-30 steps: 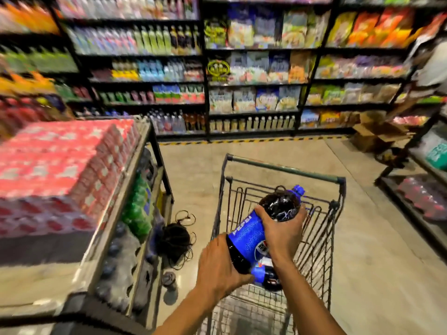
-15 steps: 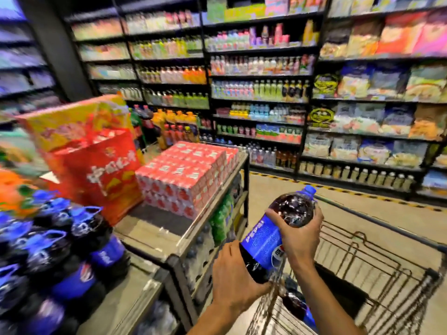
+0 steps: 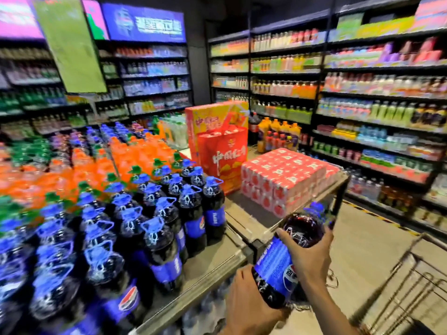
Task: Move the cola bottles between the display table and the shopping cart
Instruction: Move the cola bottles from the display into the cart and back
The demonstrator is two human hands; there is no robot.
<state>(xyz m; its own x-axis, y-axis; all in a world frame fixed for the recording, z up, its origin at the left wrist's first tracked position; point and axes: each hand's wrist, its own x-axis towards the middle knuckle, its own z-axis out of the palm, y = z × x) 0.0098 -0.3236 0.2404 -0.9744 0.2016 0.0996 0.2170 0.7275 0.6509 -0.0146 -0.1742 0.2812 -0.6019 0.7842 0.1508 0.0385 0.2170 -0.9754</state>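
**Cola bottle held in both hands beside the display table**

A large cola bottle [image 3: 285, 257] with a blue label is held tilted in the air, its blue cap end pointing up and away, its base low and toward the person. The right hand [image 3: 307, 256] wraps over the bottle's upper body, fingers curled around the dark shoulder just below the neck. The left hand [image 3: 244, 303] cups the base from below and the side, fingers closed against the bottom of the bottle. Both hands are in firm contact with it.

The bottle hangs just off the near edge of the display table [image 3: 212, 264], over the gap between the table and the shopping cart [image 3: 408, 281], whose wire frame shows at the lower right. On the table's left part stands a dense block of matching cola bottles [image 3: 154, 226] with blue caps, upright and touching one another. Behind them are orange soda bottles [image 3: 121, 160] and a few green-capped ones. Farther along the table sit red drink cartons [image 3: 283, 177] and a red gift bag [image 3: 223, 153]. Stocked shelves [image 3: 377, 97] line the aisle beyond
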